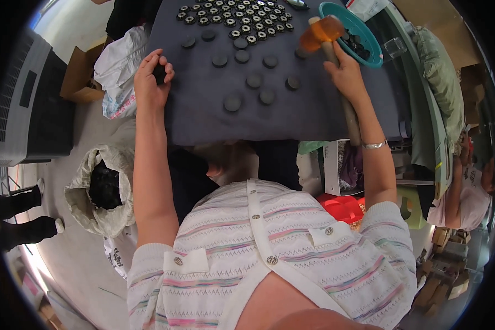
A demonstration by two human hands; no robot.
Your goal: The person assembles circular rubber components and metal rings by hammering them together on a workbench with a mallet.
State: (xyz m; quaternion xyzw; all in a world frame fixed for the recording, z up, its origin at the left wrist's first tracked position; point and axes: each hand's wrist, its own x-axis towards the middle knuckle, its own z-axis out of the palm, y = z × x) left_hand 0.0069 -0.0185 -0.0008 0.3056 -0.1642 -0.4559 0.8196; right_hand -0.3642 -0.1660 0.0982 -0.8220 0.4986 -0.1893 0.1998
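Observation:
My left hand (153,82) is at the table's left edge, fingers curled round a black disc (159,73) that shows only in part. My right hand (347,77) grips the wooden handle of a mallet (328,34) with a translucent orange head, raised at the right side of the table. Between the hands, several black discs lie apart on the dark cloth, among them one at the near side (232,102) and one under the mallet's side (301,53). Farther off stand several black round parts with silver ring centres (246,28), packed close together.
A teal basin (378,49) with black pieces stands at the back right beside a small clear container (394,47). The dark tablecloth (203,124) ends near my lap. On the floor at left are an open woven sack (124,192) and a cardboard box (77,80). Other people are nearby.

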